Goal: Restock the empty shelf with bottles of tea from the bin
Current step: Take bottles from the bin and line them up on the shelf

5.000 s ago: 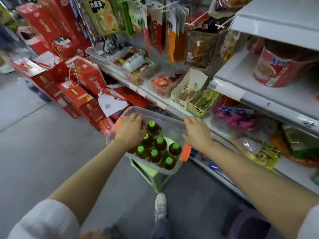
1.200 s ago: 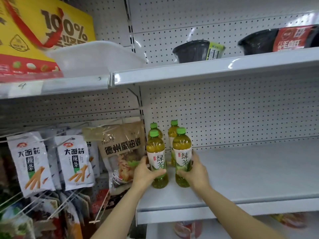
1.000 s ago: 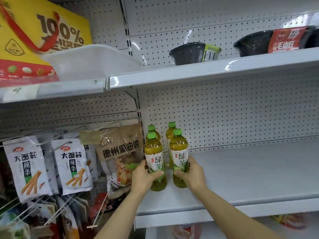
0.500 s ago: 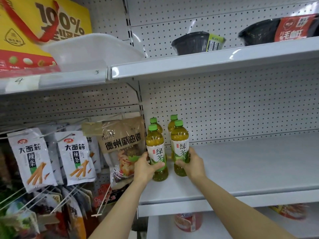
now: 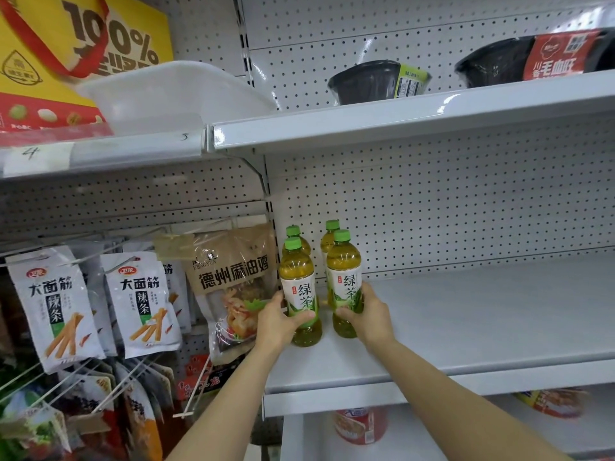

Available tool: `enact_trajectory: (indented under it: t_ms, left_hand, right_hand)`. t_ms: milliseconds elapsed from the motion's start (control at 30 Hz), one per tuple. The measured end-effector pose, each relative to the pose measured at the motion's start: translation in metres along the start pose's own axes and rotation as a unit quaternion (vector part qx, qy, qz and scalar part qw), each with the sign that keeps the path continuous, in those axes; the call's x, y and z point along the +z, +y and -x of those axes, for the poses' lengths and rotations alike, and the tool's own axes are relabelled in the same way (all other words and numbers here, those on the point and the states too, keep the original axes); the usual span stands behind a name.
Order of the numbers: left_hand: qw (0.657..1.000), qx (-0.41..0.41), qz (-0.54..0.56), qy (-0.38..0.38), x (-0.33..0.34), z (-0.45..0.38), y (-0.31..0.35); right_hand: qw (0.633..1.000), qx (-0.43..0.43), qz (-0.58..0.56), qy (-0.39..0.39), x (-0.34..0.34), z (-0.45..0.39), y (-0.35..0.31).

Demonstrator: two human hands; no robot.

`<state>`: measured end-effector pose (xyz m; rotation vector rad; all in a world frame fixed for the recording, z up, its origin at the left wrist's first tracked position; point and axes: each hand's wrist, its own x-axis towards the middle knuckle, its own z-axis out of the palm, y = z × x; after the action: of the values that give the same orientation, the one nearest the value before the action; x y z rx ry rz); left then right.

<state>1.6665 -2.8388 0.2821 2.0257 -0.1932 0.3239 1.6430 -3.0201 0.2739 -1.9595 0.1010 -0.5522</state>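
Your left hand (image 5: 278,322) wraps the lower label of a clear plastic bottle of amber-green tea with a green screw cap (image 5: 298,294), thumb across the front and fingers (image 5: 278,296) curled round its left side. Your right hand (image 5: 369,316) does the same with a second, matching green-capped tea bottle (image 5: 343,281) just beside it to the right. Both sets of fingers are closed on their bottles, low on the body, which keeps each one upright and steady as its base meets the surface.

Both bottles stand upright at the far-left end of the pale grey metal shelf (image 5: 466,321), printed labels facing out toward you. Two more green-capped bottles (image 5: 327,234) stand directly behind them, close to the white perforated back panel (image 5: 432,211), so you are forming a second row in front of the first. Starting in the left corner and working outward looks like a way to fill the shelf in tidy ranks without gaps.

The rest of the shelf to the right lies bare, so the task seems to be at an early stage. The bin is not in view here. Hanging snack packets (image 5: 136,304) crowd the bay to the left, just beside your left hand, so a careless elbow could set them swinging. Two black lidded bowls (image 5: 372,81) sit on the shelf above, well clear of the bottle caps.
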Motion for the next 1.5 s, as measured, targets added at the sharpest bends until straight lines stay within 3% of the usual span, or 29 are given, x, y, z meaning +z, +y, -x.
enact_trajectory:
  t_ms: [400, 567, 733, 900, 1167, 1500]
  left_hand:
    - [1.000, 0.013, -0.017, -0.009, -0.004, 0.000, -0.001]
    - [0.993, 0.034, -0.106, -0.029, -0.008, 0.002, 0.000]
    - [0.956, 0.078, -0.283, -0.016, -0.027, 0.016, -0.005]
    - [0.884, 0.151, -0.440, 0.050, -0.054, 0.046, -0.008]
    - [0.856, 0.150, -0.483, 0.105, -0.091, 0.151, 0.034]
    - [0.825, 0.055, -0.554, 0.097, -0.114, 0.307, 0.054]
  right_hand:
    - [1.000, 0.001, 0.022, -0.010, -0.002, -0.001, 0.000]
    - [0.998, -0.003, 0.066, -0.015, -0.004, 0.004, 0.000]
    - [0.988, -0.037, 0.150, -0.004, -0.017, 0.017, -0.003]
    - [0.960, -0.125, 0.251, 0.007, -0.040, 0.037, -0.010]
    - [0.929, -0.239, 0.283, -0.002, -0.083, 0.074, -0.036]
    - [0.899, -0.342, 0.263, -0.076, -0.114, 0.155, -0.046]
